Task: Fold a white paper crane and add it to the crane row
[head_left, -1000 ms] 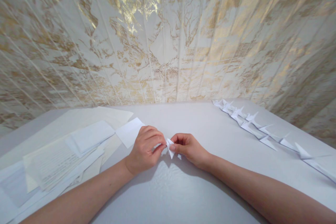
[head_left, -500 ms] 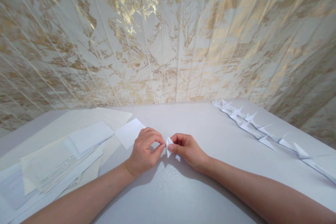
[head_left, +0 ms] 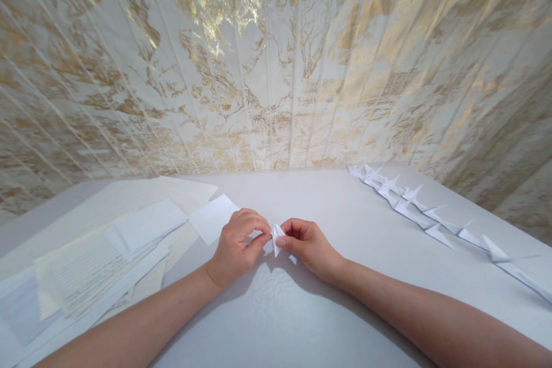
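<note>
A small folded white paper piece (head_left: 276,240), like an origami crane in its folding, is held just above the white table (head_left: 293,322). My right hand (head_left: 311,246) pinches its right side between thumb and fingers. From the other side, my left hand (head_left: 241,244) pinches its left tip with thumb and index finger; the fingertips partly cover that tip. Just behind my left hand lies a square white sheet (head_left: 213,218).
Several folded paper cranes (head_left: 405,205) stand in rows along the table's right side. At left, loose sheets (head_left: 90,270), some printed, lie under a stack of white paper (head_left: 150,224). A gold-patterned curtain (head_left: 267,69) hangs along the back edge.
Both hands keep their pinch on the paper piece in nearly the same place. The piece has tilted very slightly; the rest looks the same.
</note>
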Action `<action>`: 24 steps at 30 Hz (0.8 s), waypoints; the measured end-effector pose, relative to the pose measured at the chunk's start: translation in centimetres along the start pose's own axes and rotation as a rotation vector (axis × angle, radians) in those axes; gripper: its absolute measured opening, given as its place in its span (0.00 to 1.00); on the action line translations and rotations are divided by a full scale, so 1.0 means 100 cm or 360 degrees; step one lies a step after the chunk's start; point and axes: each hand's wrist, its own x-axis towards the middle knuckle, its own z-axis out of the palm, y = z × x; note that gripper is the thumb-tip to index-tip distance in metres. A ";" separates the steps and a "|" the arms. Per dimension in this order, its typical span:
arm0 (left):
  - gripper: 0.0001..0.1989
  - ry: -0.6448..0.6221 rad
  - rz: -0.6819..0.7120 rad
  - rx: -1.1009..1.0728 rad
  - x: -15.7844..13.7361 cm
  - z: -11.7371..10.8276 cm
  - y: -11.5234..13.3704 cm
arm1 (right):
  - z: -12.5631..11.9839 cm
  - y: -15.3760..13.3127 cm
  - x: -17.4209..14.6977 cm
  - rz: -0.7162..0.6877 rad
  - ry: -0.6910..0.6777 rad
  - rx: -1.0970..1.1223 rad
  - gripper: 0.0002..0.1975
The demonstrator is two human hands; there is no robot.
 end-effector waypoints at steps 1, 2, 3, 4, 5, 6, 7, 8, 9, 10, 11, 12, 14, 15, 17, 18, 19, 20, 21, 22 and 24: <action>0.06 -0.0022 -0.0041 -0.0021 0.000 0.000 -0.001 | 0.000 0.000 0.000 0.0007 -0.0012 -0.0027 0.18; 0.05 -0.0046 -0.0114 -0.0042 -0.001 0.001 -0.001 | 0.000 0.001 0.001 0.0015 -0.0025 -0.0055 0.18; 0.05 -0.0077 -0.0211 -0.0067 -0.001 0.001 -0.002 | 0.000 0.001 0.001 0.0019 -0.0030 -0.0082 0.18; 0.04 -0.0113 -0.0326 -0.0098 -0.001 0.001 -0.001 | 0.000 0.001 0.001 0.0016 -0.0030 -0.0108 0.17; 0.04 -0.0153 -0.0449 -0.0134 0.000 0.001 0.000 | 0.000 0.002 0.001 0.0008 -0.0027 -0.0133 0.17; 0.04 -0.0195 -0.0567 -0.0172 0.000 0.002 0.001 | 0.000 0.002 0.001 -0.0007 -0.0023 -0.0159 0.17; 0.04 -0.0238 -0.0668 -0.0217 0.001 0.002 0.002 | -0.001 0.002 0.001 -0.0024 -0.0021 -0.0186 0.17; 0.04 -0.0275 -0.0749 -0.0268 0.002 0.002 0.003 | -0.001 0.003 0.001 -0.0042 -0.0023 -0.0218 0.16; 0.05 -0.0302 -0.0819 -0.0319 0.002 0.002 0.005 | -0.002 0.003 0.001 -0.0063 -0.0019 -0.0253 0.16; 0.05 -0.0320 -0.0880 -0.0368 0.002 0.001 0.006 | -0.002 0.003 0.001 -0.0085 -0.0011 -0.0293 0.16; 0.06 -0.0333 -0.0930 -0.0414 0.003 0.001 0.006 | -0.003 0.004 0.002 -0.0103 0.0003 -0.0332 0.16; 0.07 -0.0346 -0.0965 -0.0456 0.003 0.001 0.007 | -0.003 0.004 0.002 -0.0114 0.0016 -0.0365 0.15; 0.09 -0.0368 -0.0992 -0.0520 0.002 0.001 0.006 | -0.003 0.003 0.001 -0.0113 0.0034 -0.0397 0.15; 0.09 -0.0375 -0.0985 -0.0540 0.002 0.001 0.006 | -0.003 0.003 0.001 -0.0102 0.0036 -0.0390 0.16; 0.07 -0.0375 -0.0951 -0.0545 0.001 0.001 0.005 | -0.003 0.002 0.001 -0.0075 0.0012 -0.0361 0.16; 0.06 -0.0376 -0.0933 -0.0532 0.001 0.001 0.004 | -0.003 0.002 0.001 -0.0067 -0.0008 -0.0355 0.16; 0.06 -0.0378 -0.0916 -0.0510 0.001 0.002 0.003 | -0.003 0.003 0.001 -0.0063 -0.0030 -0.0360 0.16; 0.06 -0.0378 -0.0897 -0.0484 0.001 0.002 0.003 | -0.002 0.003 0.000 -0.0066 -0.0052 -0.0377 0.16; 0.07 -0.0380 -0.0877 -0.0459 0.001 0.002 0.003 | -0.002 0.004 0.000 -0.0076 -0.0074 -0.0403 0.16; 0.07 -0.0373 -0.0857 -0.0441 0.001 0.002 0.003 | -0.003 0.005 0.000 -0.0090 -0.0091 -0.0431 0.16; 0.09 -0.0356 -0.0831 -0.0436 0.002 0.002 0.004 | -0.003 0.006 0.000 -0.0125 -0.0110 -0.0478 0.15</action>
